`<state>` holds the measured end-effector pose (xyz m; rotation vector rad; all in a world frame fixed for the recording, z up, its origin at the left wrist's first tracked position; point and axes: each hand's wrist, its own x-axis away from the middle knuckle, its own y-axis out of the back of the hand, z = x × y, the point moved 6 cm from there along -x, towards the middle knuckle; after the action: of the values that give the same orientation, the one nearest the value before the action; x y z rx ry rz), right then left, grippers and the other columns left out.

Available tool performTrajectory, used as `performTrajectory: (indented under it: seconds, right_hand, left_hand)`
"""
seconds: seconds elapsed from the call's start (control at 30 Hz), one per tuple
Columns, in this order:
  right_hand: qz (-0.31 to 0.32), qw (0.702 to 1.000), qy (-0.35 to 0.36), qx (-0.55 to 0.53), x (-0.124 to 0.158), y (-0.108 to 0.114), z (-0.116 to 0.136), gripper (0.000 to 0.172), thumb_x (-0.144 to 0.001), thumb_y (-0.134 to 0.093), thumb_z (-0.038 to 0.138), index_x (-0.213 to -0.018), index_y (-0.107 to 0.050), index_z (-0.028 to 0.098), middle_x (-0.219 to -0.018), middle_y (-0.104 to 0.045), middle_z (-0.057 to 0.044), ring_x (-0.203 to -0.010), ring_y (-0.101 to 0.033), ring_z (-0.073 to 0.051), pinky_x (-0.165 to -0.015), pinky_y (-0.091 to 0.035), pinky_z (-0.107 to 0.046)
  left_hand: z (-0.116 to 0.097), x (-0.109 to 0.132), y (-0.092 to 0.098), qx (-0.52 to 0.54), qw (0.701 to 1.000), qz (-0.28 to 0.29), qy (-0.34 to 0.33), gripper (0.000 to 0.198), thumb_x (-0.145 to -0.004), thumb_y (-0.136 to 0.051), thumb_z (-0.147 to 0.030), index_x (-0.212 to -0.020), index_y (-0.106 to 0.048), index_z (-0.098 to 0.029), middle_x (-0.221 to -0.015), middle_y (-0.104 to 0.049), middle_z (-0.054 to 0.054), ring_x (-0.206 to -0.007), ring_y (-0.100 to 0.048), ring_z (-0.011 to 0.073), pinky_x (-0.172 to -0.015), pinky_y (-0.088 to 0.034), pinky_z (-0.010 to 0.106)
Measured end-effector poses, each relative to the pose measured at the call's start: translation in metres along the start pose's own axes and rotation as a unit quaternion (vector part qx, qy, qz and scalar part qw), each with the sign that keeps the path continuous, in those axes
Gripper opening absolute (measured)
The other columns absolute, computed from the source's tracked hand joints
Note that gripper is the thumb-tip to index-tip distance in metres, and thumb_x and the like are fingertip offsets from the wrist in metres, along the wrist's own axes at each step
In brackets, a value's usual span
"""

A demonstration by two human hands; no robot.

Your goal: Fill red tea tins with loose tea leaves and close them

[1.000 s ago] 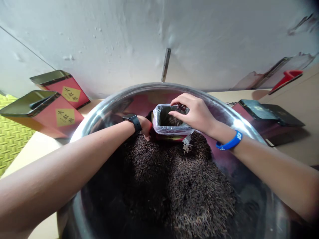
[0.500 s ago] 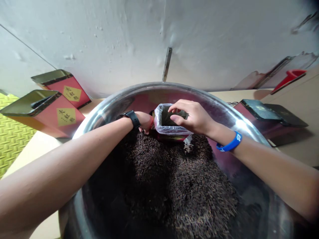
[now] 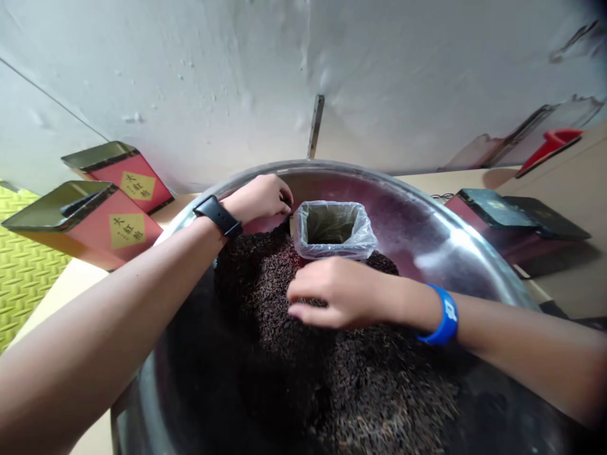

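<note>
A large steel basin (image 3: 478, 249) holds a heap of dark loose tea leaves (image 3: 374, 385). A small tin lined with a clear plastic bag (image 3: 334, 230) stands open in the leaves at the far side. My right hand (image 3: 334, 296), with a blue wristband, rests on the heap just in front of the tin, fingers curled down into the leaves. My left hand (image 3: 260, 197), with a black watch on the wrist, is curled beside the tin's left edge near the basin's far rim; what its fingers grip is hidden.
Two red tea tins (image 3: 95, 224) with gold lids stand on the table to the left. Dark flat boxes (image 3: 502, 215) lie to the right, a red object (image 3: 550, 144) behind them. A white wall rises close behind the basin. Yellow matting (image 3: 23, 272) covers the floor at left.
My right hand left the mouth of the bagged tin and came down towards me onto the tea heap. My left hand rose from the tin's left side up to the basin's far rim.
</note>
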<state>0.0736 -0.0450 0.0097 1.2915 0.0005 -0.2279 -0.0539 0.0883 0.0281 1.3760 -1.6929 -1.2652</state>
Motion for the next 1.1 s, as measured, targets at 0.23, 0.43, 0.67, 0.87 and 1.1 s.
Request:
performTrajectory:
  seconds: [0.23, 0.43, 0.67, 0.87, 1.1]
  right_hand:
    - [0.15, 0.986, -0.007, 0.072, 0.009, -0.07, -0.021, 0.04, -0.079, -0.062, 0.04, -0.107, -0.057, 0.011, -0.11, -0.056, -0.013, -0.096, -0.053, -0.024, -0.077, -0.043, -0.034]
    - [0.237, 0.966, -0.022, 0.097, 0.007, -0.088, -0.024, 0.04, -0.073, -0.068, 0.035, -0.105, -0.058, 0.014, -0.104, -0.058, -0.01, -0.089, -0.057, -0.025, -0.063, -0.043, -0.032]
    - [0.24, 0.966, 0.023, 0.088, 0.01, -0.077, -0.011, 0.019, -0.085, -0.049, 0.01, -0.094, -0.065, 0.015, -0.091, -0.065, -0.007, -0.071, -0.06, -0.015, -0.06, -0.041, -0.028]
    - [0.193, 0.976, 0.059, 0.079, 0.007, -0.051, 0.002, 0.013, -0.085, -0.053, 0.013, -0.087, -0.065, 0.017, -0.088, -0.066, -0.005, -0.082, -0.06, -0.016, -0.067, -0.044, -0.028]
    - [0.121, 0.99, 0.072, 0.016, 0.0, -0.011, 0.008, 0.014, -0.087, -0.051, 0.016, -0.096, -0.062, 0.017, -0.092, -0.064, -0.004, -0.075, -0.058, -0.013, -0.064, -0.043, -0.025]
  left_hand:
    - [-0.022, 0.008, 0.023, 0.131, 0.972, -0.19, -0.045, 0.021, -0.076, -0.062, -0.027, -0.093, -0.07, -0.017, -0.087, -0.07, 0.002, -0.078, -0.06, 0.0148, -0.077, -0.046, 0.028]
    - [-0.069, 0.023, 0.018, 0.231, 0.949, -0.172, -0.128, 0.026, -0.08, -0.058, -0.026, -0.102, -0.065, -0.015, -0.095, -0.068, 0.003, -0.086, -0.06, 0.0161, -0.08, -0.048, 0.03]
    - [-0.091, 0.031, 0.004, 0.136, 0.963, -0.128, -0.193, 0.019, -0.083, -0.056, -0.021, -0.097, -0.068, -0.018, -0.099, -0.068, 0.002, -0.089, -0.059, 0.016, -0.082, -0.046, 0.028]
    - [-0.089, 0.028, -0.003, 0.122, 0.96, -0.119, -0.225, 0.02, -0.085, -0.055, -0.022, -0.099, -0.068, -0.018, -0.097, -0.069, 0.002, -0.087, -0.061, 0.0135, -0.081, -0.046, 0.024]
    - [-0.084, 0.026, -0.003, 0.069, 0.978, -0.103, -0.165, 0.021, -0.085, -0.055, -0.034, -0.095, -0.069, -0.022, -0.094, -0.07, 0.002, -0.083, -0.061, 0.0158, -0.075, -0.044, 0.027]
